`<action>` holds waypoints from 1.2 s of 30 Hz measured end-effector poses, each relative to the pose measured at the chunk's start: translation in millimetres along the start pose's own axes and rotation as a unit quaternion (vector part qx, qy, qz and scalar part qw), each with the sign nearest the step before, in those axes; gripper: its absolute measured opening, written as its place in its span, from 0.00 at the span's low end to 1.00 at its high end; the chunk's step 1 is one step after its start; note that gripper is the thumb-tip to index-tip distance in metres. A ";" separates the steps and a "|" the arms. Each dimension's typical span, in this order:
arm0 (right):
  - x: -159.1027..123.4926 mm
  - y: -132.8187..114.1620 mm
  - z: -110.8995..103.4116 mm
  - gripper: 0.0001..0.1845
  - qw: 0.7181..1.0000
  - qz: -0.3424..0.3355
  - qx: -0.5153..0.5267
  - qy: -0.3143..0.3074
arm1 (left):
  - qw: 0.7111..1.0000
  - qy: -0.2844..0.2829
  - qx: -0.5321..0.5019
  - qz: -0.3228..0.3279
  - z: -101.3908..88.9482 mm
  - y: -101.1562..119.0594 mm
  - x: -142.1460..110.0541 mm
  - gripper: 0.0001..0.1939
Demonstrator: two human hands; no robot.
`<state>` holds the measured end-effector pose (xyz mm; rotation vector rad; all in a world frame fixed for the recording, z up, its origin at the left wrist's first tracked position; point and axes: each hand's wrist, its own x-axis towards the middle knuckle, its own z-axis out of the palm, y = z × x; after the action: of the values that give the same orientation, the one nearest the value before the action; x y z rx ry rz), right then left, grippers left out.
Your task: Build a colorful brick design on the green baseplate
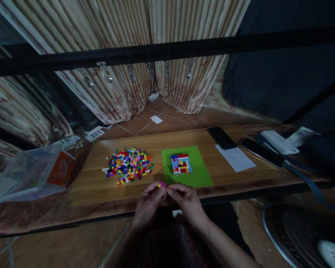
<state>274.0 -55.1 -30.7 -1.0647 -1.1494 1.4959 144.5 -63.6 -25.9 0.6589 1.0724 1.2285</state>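
Observation:
At the board's front edge, my left hand (150, 199) and my right hand (185, 199) meet with their fingertips pinched together. Between them is a small cluster of toy building bricks (162, 185), pink and yellow. The left fingers grip the pink part; the right fingers close on its yellow end. Just beyond my right hand lies a green baseplate (199, 163). On it stands a small built block of bricks (181, 164) in blue, red, white and yellow. To the left of the plate spreads a pile of loose bricks (128, 163) in many colours.
Everything rests on a wooden board (92, 175). A clear plastic bin (30, 173) with an orange label stands at the left. To the right are a black phone (222, 137), a white paper (237, 158), another phone (261, 152) and a white device (279, 141). A dark bar (167, 50) crosses above.

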 end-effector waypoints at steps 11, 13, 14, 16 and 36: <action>44.7 3.9 -75.2 0.14 0.916 -0.137 -0.340 0.163 | 0.990 0.072 0.117 -0.029 -7.4 -13.2 29.0 0.17; 54.8 6.3 -81.3 0.14 0.884 -0.162 -0.407 0.165 | 0.987 0.075 0.139 -0.031 -6.8 -12.9 30.7 0.18; 58.8 7.8 -82.4 0.13 0.870 -0.173 -0.433 0.161 | 0.986 0.074 0.147 -0.032 -6.2 -12.8 30.9 0.18; 64.9 11.0 -82.4 0.12 0.851 -0.189 -0.467 0.148 | 0.985 0.071 0.151 -0.032 -5.3 -12.9 30.7 0.18; 79.8 12.6 -83.9 0.08 0.865 -0.167 -0.456 0.128 | 0.987 0.064 0.141 -0.051 -8.4 -16.5 33.2 0.17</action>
<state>338.6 35.3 -65.7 -1.5112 -1.7867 0.4622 143.0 -37.2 -53.2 0.7368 1.3874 1.0504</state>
